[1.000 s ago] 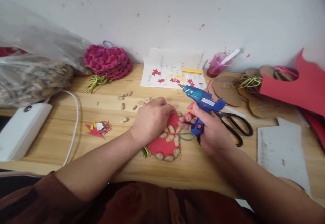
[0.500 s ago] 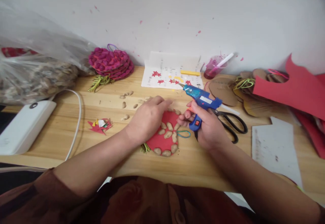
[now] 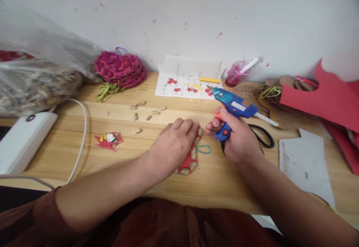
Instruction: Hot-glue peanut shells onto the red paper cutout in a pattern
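My left hand [image 3: 175, 146] lies over a red card shape [image 3: 186, 161] on the table, its fingers curled down and pressed together near the upper right edge. What its fingertips hold or touch is hidden. Peanuts [image 3: 185, 171] line the card's visible edge, and a teal cord loop [image 3: 206, 149] sticks out at its right. In my right hand [image 3: 241, 138] is a blue hot glue gun [image 3: 228, 99], raised over the table to the right of the card, its nozzle pointing up and left. A white glue stick [image 3: 266, 119] protrudes from its back.
Loose peanuts [image 3: 137, 130] and red paper scraps [image 3: 108, 141] lie to the left. Behind stand pink-painted pieces [image 3: 120, 67] and a paper sheet [image 3: 171, 90] with red stars. Scissors [image 3: 265, 136] rest beyond my right hand. A power bank [image 3: 30, 142] with a white cable is at left.
My left hand has slid right and slightly down, covering more of the card and its middle peanuts. My right hand has carried the glue gun a little to the right.
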{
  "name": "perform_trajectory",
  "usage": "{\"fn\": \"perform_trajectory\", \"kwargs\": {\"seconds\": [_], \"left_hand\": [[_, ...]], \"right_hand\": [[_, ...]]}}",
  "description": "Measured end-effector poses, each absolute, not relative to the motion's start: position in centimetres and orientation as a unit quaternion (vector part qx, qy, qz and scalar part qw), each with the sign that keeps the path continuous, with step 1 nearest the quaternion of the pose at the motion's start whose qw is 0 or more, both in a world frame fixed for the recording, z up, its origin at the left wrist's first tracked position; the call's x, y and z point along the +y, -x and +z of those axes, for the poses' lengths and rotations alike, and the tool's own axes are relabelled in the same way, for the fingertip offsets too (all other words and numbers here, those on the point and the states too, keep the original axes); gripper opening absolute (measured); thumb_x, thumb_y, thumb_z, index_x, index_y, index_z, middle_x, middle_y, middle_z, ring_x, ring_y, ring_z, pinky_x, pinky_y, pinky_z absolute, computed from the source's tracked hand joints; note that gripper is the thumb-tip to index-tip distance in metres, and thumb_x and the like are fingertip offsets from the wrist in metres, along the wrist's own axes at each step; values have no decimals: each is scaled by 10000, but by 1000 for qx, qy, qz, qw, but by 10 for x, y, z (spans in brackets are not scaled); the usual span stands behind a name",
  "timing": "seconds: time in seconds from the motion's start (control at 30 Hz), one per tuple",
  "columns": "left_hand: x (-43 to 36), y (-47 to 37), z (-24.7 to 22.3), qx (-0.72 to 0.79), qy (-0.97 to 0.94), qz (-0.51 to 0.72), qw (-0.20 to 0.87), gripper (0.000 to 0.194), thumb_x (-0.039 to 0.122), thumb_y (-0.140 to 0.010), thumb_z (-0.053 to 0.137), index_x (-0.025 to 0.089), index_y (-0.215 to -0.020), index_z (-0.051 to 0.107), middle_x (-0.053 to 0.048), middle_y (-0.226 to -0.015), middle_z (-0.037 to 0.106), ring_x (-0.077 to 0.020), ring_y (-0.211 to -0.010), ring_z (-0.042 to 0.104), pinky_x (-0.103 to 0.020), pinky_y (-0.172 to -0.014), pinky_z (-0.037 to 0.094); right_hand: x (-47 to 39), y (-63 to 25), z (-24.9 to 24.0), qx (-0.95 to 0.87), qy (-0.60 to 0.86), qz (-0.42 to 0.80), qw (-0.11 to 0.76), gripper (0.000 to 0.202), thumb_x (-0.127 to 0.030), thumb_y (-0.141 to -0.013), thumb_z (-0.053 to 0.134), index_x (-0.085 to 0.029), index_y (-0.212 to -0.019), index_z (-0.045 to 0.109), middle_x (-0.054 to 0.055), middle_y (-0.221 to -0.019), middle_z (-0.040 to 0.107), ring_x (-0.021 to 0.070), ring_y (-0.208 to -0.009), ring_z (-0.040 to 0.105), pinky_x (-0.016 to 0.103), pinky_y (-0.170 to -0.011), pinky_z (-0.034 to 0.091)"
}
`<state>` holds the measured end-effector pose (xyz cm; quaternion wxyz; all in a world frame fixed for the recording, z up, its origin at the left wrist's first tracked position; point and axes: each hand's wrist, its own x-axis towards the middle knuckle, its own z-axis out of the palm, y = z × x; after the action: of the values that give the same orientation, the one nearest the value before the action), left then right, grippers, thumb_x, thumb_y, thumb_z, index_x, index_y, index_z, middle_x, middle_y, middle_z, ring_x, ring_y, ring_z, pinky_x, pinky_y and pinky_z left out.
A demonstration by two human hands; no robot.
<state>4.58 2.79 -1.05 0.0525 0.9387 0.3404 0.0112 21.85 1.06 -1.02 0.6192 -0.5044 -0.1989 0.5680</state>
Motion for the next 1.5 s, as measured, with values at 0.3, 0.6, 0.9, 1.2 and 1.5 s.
{"fn": "perform_trajectory", "kwargs": {"seconds": [0.3,0.6,0.9,1.2,1.5], "left_hand": [[27,-45,-16,323,-946,29,-4,361,238,-1002,501,131,-1331,604,-90,-1224,640,-271,-1065,566,-407,-860,525],[30,-46,-22,297,-950,77,-56,282,225,-978,532,132,-1209,666,-84,-1117,634,-257,-1028,539,-424,-998,409],[28,-46,-18,292,-953,65,-54,232,195,-966,531,128,-1128,685,-96,-1038,627,-263,-994,541,-428,-991,391],[28,-48,-23,291,-950,93,-61,233,174,-973,491,127,-1050,706,-104,-966,609,-270,-948,533,-447,-974,359],[29,-48,-21,301,-947,97,-56,240,184,-976,492,127,-1017,722,-111,-960,595,-273,-937,528,-432,-900,356]], "right_hand": [[11,-217,-10,-185,521,568,610,368,-417,-645,896,-206,-819,649,-49,-588,582,141,-591,622,262,-548,569],[10,-215,-8,-175,541,571,592,388,-418,-616,911,-205,-821,659,-39,-583,586,135,-585,607,252,-559,568],[10,-217,-9,-189,560,567,573,384,-442,-614,907,-214,-811,669,-38,-593,571,124,-596,599,219,-553,571],[11,-217,-11,-199,584,557,556,330,-428,-631,886,-225,-792,682,-33,-583,558,134,-590,593,230,-532,565],[13,-218,-13,-210,582,556,554,320,-423,-641,882,-227,-789,678,-35,-591,565,127,-583,593,234,-542,564]]}}
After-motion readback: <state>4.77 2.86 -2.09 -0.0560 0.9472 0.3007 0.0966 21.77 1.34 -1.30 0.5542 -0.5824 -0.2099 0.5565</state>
